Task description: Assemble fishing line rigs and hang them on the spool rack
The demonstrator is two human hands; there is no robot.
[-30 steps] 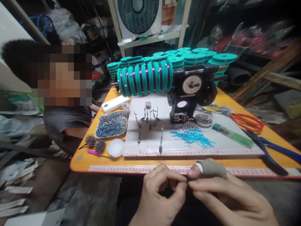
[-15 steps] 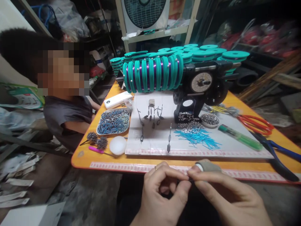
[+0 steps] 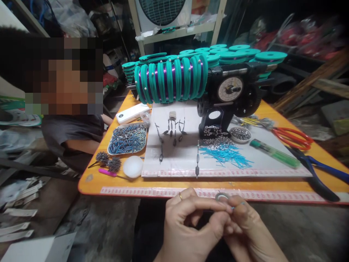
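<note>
Small blue piece in fingertips at near table edge, axis roughly sideways

Left hand: thumb and index pinching it. Right hand: fingertips closed on it too. Mostly covered; can't tell which end leads. Beyond, on white board: dark rig, long axis near-far, fat end toward the person. Then loose blue tubes, then teal spools on black machine.

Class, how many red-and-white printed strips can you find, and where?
2: one strip along the front of the white board, another strip along the front of the orange table, partly hidden by the left hand and right hand.
</note>
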